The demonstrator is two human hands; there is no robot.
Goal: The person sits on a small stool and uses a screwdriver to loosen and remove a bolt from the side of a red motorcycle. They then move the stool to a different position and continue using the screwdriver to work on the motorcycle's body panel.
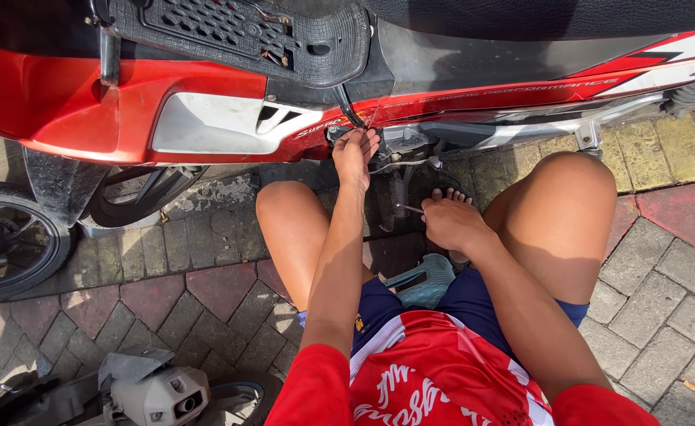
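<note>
I squat beside a red motorcycle (79,110) with its side panel off. My left hand (354,150) reaches up under the red bodywork, fingers closed around a small part near the engine (398,142). My right hand (451,222) hovers lower, above my foot, pinching a thin metal tool (410,209) that points left. A black footboard (229,31) sits above the engine area. My knees frame both hands.
The front wheel (8,237) stands at the left. Removed grey plastic panels (150,390) lie on the brick paving (205,292) at bottom left. A teal sandal (422,280) sits between my legs. Yellowish kerb stones (663,146) run at right.
</note>
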